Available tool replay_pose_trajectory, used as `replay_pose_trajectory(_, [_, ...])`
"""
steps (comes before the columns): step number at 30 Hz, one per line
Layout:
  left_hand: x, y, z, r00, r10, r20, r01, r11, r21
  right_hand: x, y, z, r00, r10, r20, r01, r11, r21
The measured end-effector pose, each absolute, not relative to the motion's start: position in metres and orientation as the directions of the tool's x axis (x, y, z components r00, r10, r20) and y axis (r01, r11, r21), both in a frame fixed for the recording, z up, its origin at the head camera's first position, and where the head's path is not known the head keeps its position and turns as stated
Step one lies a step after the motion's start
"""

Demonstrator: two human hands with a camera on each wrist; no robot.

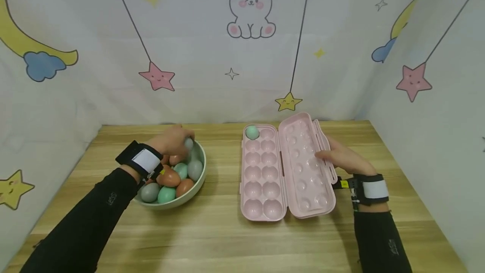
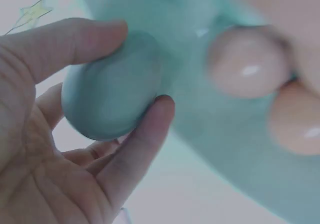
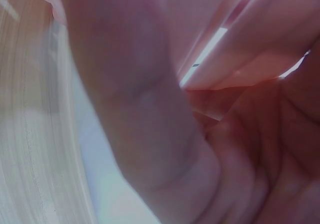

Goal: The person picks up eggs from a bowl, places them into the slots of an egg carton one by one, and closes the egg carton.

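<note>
My left hand (image 1: 171, 140) pinches a grey-blue egg (image 2: 112, 91) between thumb and fingers, at the far rim of a pale green bowl (image 1: 172, 205). Several brown, green and grey eggs lie in this bowl, partly hidden by the hand and wrist. To the right lies an egg box (image 1: 261, 180) of pink plastic, unfolded, with a light green egg (image 1: 252, 132) in its far left hollow. The box's lid (image 1: 303, 167) tilts up at the right; my right hand (image 1: 346, 158) grips its outer edge, thumb on the inner side. In the right wrist view the thumb hides much of the lid.
Both the bowl and the box stand on a wooden table (image 1: 223, 239). A strip of bare wood separates them. Behind the table hangs a white cloth (image 1: 204, 54) printed with stars and a rabbit, and similar cloth closes off both sides.
</note>
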State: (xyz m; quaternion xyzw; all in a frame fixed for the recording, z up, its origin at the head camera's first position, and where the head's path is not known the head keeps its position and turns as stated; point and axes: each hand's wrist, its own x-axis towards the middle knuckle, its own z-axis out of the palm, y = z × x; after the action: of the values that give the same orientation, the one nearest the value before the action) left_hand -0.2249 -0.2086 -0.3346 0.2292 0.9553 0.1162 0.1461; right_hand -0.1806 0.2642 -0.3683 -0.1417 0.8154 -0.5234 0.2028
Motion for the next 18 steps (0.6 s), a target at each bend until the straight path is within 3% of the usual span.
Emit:
replay_pose_trajectory(6, [-0.241, -0.18, -0.314, -0.841, 0.537, -0.07, 0.507, 0.826, 0.246, -0.181, 0.262, -0.367, -0.875, -0.45, -0.179, -0.02, 0.403, -0.915])
replay_pose_trajectory(18, [-0.272, -0.071, -0.32, -0.814, 0.563, -0.145, 0.515, 0.814, 0.268, -0.181, 0.262, -0.367, -0.869, -0.462, -0.177, -0.018, 0.388, -0.921])
